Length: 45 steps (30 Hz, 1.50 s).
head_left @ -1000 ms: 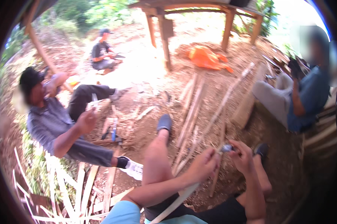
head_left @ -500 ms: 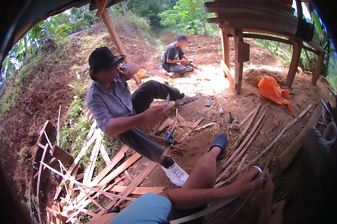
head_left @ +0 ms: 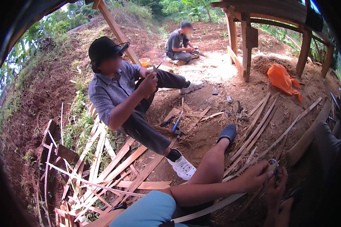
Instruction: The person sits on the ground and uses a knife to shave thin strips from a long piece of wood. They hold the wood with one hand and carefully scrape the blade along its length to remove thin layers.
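My left hand (head_left: 258, 177) reaches in at lower right, its fingers pinched on a small pale blade-like piece (head_left: 273, 166) with a shiny round edge. Close beside it is my right hand (head_left: 277, 186), fingers curled; whatever it holds is lost in shadow. A long, thin, pale strip (head_left: 212, 208) runs from my lap beneath my left forearm toward both hands. Blue shorts (head_left: 149, 210) cover my bent leg. Across from me sits a co-worker (head_left: 110, 87) in a dark hat, hands together at chest height around a knife (head_left: 156, 68).
Split wooden strips (head_left: 113, 170) lie piled at left, with several more strips (head_left: 255, 128) at right. A blue-handled tool (head_left: 177, 122) rests on the soil. An orange bag (head_left: 282, 80) lies near a wooden frame (head_left: 248, 49). Another person (head_left: 178, 45) sits farther back.
The co-worker has drawn the knife hand up and in, and both hands now meet at the chest. My hands have shifted slightly and show a little more space between them. The view has tilted a bit.
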{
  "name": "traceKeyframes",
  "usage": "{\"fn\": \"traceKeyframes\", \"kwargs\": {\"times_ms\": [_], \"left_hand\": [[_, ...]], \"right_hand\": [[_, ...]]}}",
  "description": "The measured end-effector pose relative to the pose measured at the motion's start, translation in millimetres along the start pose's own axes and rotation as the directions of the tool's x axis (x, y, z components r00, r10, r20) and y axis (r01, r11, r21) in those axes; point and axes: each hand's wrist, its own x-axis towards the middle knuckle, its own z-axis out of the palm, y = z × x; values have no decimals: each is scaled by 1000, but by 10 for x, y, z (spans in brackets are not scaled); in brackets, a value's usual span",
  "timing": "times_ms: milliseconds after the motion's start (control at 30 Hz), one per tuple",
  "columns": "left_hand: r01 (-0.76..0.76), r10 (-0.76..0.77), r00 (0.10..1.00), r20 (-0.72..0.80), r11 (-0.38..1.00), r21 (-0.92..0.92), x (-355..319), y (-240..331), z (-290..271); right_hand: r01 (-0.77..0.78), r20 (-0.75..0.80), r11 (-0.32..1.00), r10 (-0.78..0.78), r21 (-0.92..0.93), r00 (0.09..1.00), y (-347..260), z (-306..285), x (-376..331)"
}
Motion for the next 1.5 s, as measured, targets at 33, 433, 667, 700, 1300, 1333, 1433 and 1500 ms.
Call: {"fn": "traceKeyframes", "kwargs": {"times_ms": [33, 433, 667, 700, 1300, 1333, 1433, 1500], "left_hand": [[28, -28, 999, 21, 999, -39, -3, 31, -23], [3, -2, 1000, 14, 995, -96, 39, 100, -62], [-107, 121, 987, -109, 986, 124, -38, 202, -66], [-121, 135, 985, -104, 984, 127, -38, 188, -71], [20, 0, 985, -174, 994, 111, 38, 83, 54], [15, 5, 985, -174, 993, 114, 42, 88, 76], [-13, 35, 990, -138, 988, 154, 75, 60, 77], [-34, 60, 990, -130, 981, 193, 54, 6, -1]], "right_hand": [[-46, 4, 998, 46, 50, 999, -63, 15, 0], [327, 11, 931, -330, -160, 944, -18, -8, 138], [548, 35, 825, -549, -138, 835, 19, 22, 273], [532, 43, 838, -531, -117, 846, 17, 29, 268], [503, -8, 864, -503, -38, 864, -304, -116, 306], [480, 1, 876, -480, -43, 877, -305, -134, 296], [443, 33, 895, -442, -54, 896, -327, -173, 268], [466, 56, 883, -463, -50, 884, -407, -129, 300]]}}
